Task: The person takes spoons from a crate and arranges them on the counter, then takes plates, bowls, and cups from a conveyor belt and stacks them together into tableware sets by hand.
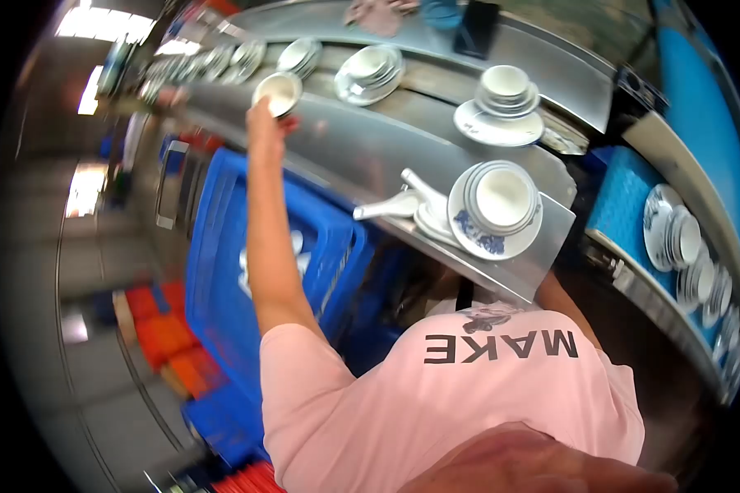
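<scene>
A long, grey metal bench (345, 156) bears, at its right end, a round white blue-flowered plate (478, 237) topped with nested round white bowls (504, 197); long-handled white spoons (395, 205), probably ceramic, lie beside it.

Pale pink T-shirt (460, 403), at five o'clock in the field. Black block capitals "MAKE" (501, 348) appear inverted across the chest; a dark figurative print (487, 317) lies at their twelve o'clock. The short left sleeve (300, 378), at the shirt's nine o'clock, is plain.
</scene>
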Demonstrator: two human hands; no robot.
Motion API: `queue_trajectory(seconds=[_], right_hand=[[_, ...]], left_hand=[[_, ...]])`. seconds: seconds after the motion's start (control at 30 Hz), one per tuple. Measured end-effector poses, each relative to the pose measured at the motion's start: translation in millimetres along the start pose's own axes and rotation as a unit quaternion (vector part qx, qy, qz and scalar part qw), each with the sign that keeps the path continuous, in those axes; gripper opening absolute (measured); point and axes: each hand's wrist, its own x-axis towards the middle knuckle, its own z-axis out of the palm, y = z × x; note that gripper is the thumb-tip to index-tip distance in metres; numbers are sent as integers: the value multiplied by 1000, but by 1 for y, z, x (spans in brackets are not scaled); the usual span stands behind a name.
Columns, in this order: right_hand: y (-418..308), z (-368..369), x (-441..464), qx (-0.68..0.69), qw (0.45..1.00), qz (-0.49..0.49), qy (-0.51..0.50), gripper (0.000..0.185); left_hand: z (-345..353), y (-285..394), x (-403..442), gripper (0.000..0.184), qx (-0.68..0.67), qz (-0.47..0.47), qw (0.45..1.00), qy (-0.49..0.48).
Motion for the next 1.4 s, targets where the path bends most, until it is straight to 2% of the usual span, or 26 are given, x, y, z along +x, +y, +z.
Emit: queue_trajectory(seconds=[0.07,0.23,0.27,0.37,0.4,0.43,0.5,0.53,0.57,0.63,0.67,0.7,0.73,0.77,0.8,0.83,0.87,0.9,0.93,0.97,1.03,1.13,1.23,1.3,1.37,1.4], right_hand=[[-3,-4,-17,-9,998,59,35,38],[-13,10,-29,18,971,209,112,38],[-16,11,-25,50,961,244,122,37],[-32,-23,-18,227,904,346,106,37],[-50,-52,-24,243,902,346,91,37],[-69,-89,-35,36,963,256,76,26],[-96,-146,-61,92,945,253,186,16],[-107,-172,-69,212,908,280,231,16],[-121,-196,-70,213,888,275,301,14],[-122,-226,-64,102,863,237,434,19],[-114,-238,-57,-16,858,214,467,21],[-100,-247,-45,-106,836,198,500,25],[-76,-259,-34,-121,831,199,506,32],[-60,-272,-21,-209,837,157,480,39],[-46,-283,-8,-234,849,143,453,40],[-31,-292,4,-259,858,128,425,42],[-10,-299,13,-236,883,184,360,43],[11,-303,20,-213,902,237,293,45],[26,-305,28,-146,930,256,219,47],[38,-304,36,-213,928,267,152,42],[30,-299,48,-172,925,311,136,37],[25,-293,47,-198,928,289,129,41],[71,-287,32,-166,958,193,136,49],[15,-277,40,-47,960,222,163,46],[-21,-267,46,44,955,239,169,42],[-26,-265,52,76,956,232,160,41]], left_hand=[[-8,-2,75,39,50,-24,998,3],[-25,-31,245,37,-48,-34,997,-59],[-23,-38,263,37,-143,-19,987,-75],[-19,-54,327,30,-224,-97,969,-47],[-20,-63,348,31,-215,-113,969,-52],[-18,-66,354,30,-181,-127,974,-51],[-38,-113,423,36,-107,-130,983,-72],[-11,-69,341,32,-31,-77,996,-8],[-1,-66,331,30,52,-38,998,10],[-4,-56,326,28,215,46,973,67],[-1,-52,322,26,304,200,929,70],[9,-50,314,26,388,343,852,72],[32,-49,291,24,300,375,877,25],[62,-29,221,24,294,315,900,-67],[84,-11,155,24,262,161,919,-248],[103,-14,112,26,258,153,879,-369],[117,-20,65,31,223,23,855,-468],[133,-27,32,35,212,-49,797,-563],[147,-37,1,41,212,-108,789,-566],[159,-59,-9,41,186,-126,767,-600],[185,-85,-24,35,138,-201,784,-572],[209,-117,-3,27,122,-176,836,-505],[218,-137,50,26,158,-41,875,-455],[198,-94,48,26,170,69,891,-415],[194,-112,78,27,160,55,881,-442],[188,-109,88,29,268,93,855,-434]])
